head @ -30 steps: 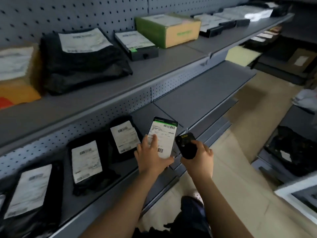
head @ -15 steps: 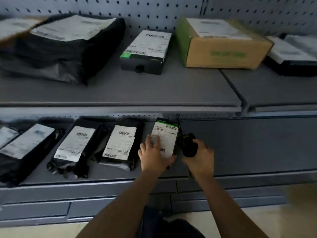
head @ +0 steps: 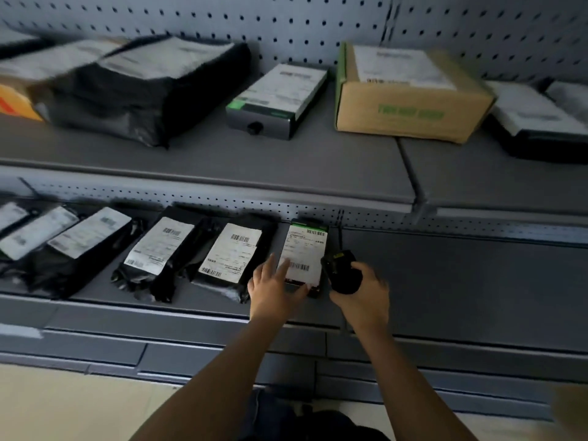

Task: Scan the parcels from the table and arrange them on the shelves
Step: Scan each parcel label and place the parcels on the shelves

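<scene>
We see shelves (head: 254,163) of grey sheet metal with a matt painted finish. Behind them is a perforated back panel (head: 286,20) of the same matt metal. The black bags (head: 143,100) are thin plastic film, wrinkled and faintly glossy, and each bears a matt white paper label (head: 234,253). The brown box (head: 407,113) is plain matt cardboard. The small parcel (head: 304,253) is faced with smooth paper too. The scanner (head: 342,275) looks like black plastic with a slight sheen.
</scene>
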### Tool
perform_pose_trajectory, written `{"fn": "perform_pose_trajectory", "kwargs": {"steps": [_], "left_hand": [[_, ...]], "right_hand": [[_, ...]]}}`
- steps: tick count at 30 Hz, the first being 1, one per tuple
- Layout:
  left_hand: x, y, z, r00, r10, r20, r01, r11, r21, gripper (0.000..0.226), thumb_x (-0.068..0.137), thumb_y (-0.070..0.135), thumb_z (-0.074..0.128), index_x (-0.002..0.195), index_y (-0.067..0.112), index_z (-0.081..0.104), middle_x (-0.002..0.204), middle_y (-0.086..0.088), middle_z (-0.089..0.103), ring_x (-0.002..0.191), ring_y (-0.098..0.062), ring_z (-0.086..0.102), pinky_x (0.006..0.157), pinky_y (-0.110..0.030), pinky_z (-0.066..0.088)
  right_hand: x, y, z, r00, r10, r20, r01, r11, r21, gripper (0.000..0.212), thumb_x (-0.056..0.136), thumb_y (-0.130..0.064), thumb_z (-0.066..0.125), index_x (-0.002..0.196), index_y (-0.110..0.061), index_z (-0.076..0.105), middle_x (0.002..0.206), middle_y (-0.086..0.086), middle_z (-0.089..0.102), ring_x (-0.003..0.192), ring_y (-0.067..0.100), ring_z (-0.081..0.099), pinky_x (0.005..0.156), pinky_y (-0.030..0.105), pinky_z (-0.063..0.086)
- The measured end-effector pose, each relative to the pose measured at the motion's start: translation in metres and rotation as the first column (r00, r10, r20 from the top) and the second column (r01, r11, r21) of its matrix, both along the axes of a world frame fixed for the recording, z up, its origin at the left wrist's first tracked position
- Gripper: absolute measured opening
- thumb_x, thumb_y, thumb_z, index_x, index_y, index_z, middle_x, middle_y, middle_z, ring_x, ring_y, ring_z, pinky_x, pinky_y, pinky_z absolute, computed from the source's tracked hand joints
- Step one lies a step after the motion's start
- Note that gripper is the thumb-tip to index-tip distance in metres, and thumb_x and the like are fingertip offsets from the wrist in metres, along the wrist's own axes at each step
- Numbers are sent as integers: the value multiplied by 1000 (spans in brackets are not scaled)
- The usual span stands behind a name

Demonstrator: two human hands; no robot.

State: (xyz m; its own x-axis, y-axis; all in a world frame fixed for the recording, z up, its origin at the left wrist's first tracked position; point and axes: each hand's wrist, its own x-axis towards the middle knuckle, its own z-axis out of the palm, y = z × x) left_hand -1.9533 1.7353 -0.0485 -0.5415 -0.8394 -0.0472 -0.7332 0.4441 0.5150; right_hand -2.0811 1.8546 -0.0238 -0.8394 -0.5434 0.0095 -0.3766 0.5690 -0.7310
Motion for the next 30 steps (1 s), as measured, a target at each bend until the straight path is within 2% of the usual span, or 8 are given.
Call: {"fn": "perform_pose_trajectory", "kwargs": {"steps": [3,10,14,17,20,23,27,30], "left_hand": [[38,2,11,997,59,-56,-60,998,-14,72,81,59,63,144,32,41,158,0,22,142,-24,17,113,-46,19],[133,-14,15,970,219,-109,-214,975,55,69,81,55,67,142,35,43,156,1,25,139,-26,23,111,-44,24],[218,-42,17,946,308,-100,-307,951,28,70,81,57,66,142,34,42,154,0,27,140,-24,23,111,-40,24],[292,-68,16,929,365,-58,-365,931,12,70,82,57,64,143,33,40,154,0,28,139,-25,25,110,-40,25],[366,-86,12,904,425,-43,-426,905,0,71,83,57,63,144,33,39,155,1,27,140,-24,23,111,-40,24],[429,-97,10,879,477,-1,-477,879,-9,70,84,57,62,145,34,37,156,1,24,141,-24,20,112,-38,20],[515,-106,10,787,617,7,-616,787,-11,69,83,57,62,144,33,39,155,3,28,142,-22,19,113,-39,20],[560,-104,10,704,710,-20,-710,704,2,69,83,55,64,143,31,41,153,2,31,140,-21,20,113,-39,20]], "right_hand": [[21,-6,12,998,65,5,-65,996,56,67,64,-20,83,125,-24,56,116,3,63,110,25,47,79,33,48],[105,-66,14,965,263,16,-263,963,65,68,62,-24,85,124,-24,57,119,2,60,112,26,54,89,39,53],[184,-113,9,935,350,53,-352,936,33,69,58,-24,88,121,-23,60,117,3,64,112,25,57,89,38,54],[256,-148,8,899,437,21,-437,900,4,64,56,-24,87,115,-21,63,110,3,66,107,24,58,85,37,53],[332,-183,3,849,527,24,-527,850,-16,60,58,-23,84,114,-23,62,109,0,64,105,24,54,80,35,51],[395,-211,-7,786,618,19,-616,785,-61,62,53,-25,85,111,-24,63,105,0,66,100,23,57,79,36,53],[477,-241,-3,664,748,1,-748,664,-20,63,54,-25,82,113,-28,59,106,-1,63,100,25,56,78,36,53],[523,-258,-1,575,816,-59,-818,575,-18,63,59,-22,80,118,-23,59,109,2,61,103,27,51,81,37,47]]}}
